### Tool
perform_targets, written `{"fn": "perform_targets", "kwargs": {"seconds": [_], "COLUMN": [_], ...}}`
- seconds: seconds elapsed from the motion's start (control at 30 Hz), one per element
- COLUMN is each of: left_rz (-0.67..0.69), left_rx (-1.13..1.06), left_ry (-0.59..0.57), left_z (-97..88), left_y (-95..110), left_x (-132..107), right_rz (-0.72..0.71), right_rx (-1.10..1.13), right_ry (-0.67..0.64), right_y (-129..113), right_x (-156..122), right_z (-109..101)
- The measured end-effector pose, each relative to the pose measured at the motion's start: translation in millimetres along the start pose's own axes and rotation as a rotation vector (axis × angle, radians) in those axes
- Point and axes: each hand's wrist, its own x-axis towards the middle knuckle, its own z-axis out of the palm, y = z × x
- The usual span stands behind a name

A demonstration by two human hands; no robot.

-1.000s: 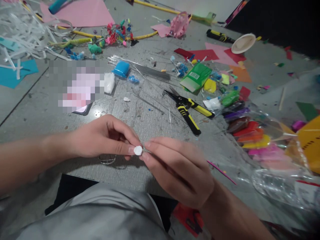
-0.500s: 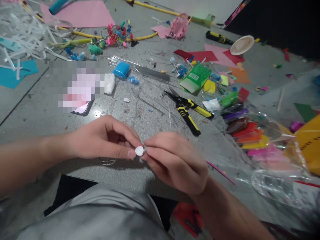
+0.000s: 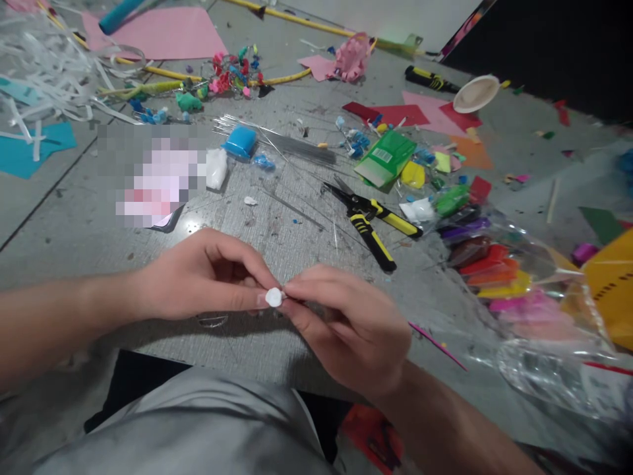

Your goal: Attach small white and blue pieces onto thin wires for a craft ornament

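Note:
A small white lump of soft clay (image 3: 273, 297) sits between my fingertips, above the grey table. My left hand (image 3: 208, 274) pinches it from the left with thumb and forefinger. From the right, my right hand (image 3: 346, 316) closes its thumb and fingertips at the lump's edge; whatever else it grips there is too small to make out. Beyond the hands lie pliers with black and yellow handles (image 3: 368, 221), jaws pointing away to the left. A packet of white clay (image 3: 216, 169) and a packet of blue clay (image 3: 241, 141) rest behind my left hand.
Thin metal wires (image 3: 301, 146) lie at mid-table. On the right are bags of coloured clay (image 3: 499, 264) and a clear plastic bottle (image 3: 548, 376). A phone (image 3: 165, 181), partly blurred out, lies left. Shredded white strips (image 3: 54, 72) and pink paper (image 3: 168, 33) cover the far left.
My right fingers have shifted slightly around the white lump, whose visible face now looks less round. My left hand keeps its pinch. Things on the table stay put.

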Motion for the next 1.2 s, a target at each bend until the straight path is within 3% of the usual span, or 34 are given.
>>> {"fn": "perform_targets", "kwargs": {"seconds": [0.17, 0.27, 0.4, 0.53, 0.8, 0.93, 1.03, 1.2], "left_rz": [0.052, 0.168, 0.400, 0.535, 0.603, 0.545, 0.369, 0.115], "left_rx": [0.039, 0.074, 0.176, 0.236, 0.355, 0.322, 0.192, -0.030], "left_ry": [0.023, 0.077, 0.130, 0.078, 0.110, 0.135, 0.148, 0.120], "left_z": [-1.4, 0.0, 3.6, 3.5, -0.9, 1.4, 3.2, 5.0], "left_y": [0, -1, -3, -3, -9, -8, -6, -4], "left_x": [-2, -2, 1, 0, -3, -4, -4, -1], "right_rz": [0.194, 0.351, 0.403, 0.422, 0.535, 0.576, 0.449, -0.014], "right_rx": [0.081, 0.203, 0.371, 0.475, 0.614, 0.611, 0.347, -0.174], "right_ry": [0.063, 0.080, 0.063, 0.069, 0.058, 0.037, 0.083, 0.075], "right_y": [-1, 0, -1, -4, -8, -4, 2, 9], "right_x": [-5, -8, -9, -9, -4, -4, -3, 2], "right_z": [5, 9, 13, 14, 14, 14, 12, 4]}}
